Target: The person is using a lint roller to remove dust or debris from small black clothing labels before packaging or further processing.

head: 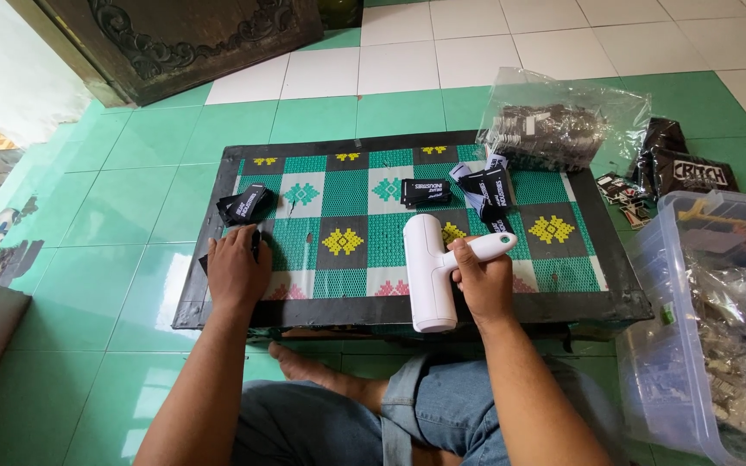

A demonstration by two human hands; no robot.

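Two bare hands worked over a low table (615, 298) topped with a green patterned mat. The right hand (483, 280) was closed around the handle of a white handheld device (429, 272) — a cylinder-bodied tool with a side grip — which stood at the table's near edge, its lower end hanging just past the dark border. The left hand (237, 269) lay palm-down at the near left of the table, fingers loosely spread and flat, pressing on a black label (255, 244) of which only a sliver showed past the fingertips.

Just beyond that hand sat a small stack of black labels (246, 204); a single black label (425, 191) rested near the middle of the mat, and a loose pile of labels (485, 190) lay toward the far right. At the table's far right corner a clear plastic bag (563, 121) held many more dark pieces. On the green-tiled floor to the right stood a clear plastic bin (701, 336) with bagged items inside — the person sat cross-legged in jeans behind the table.
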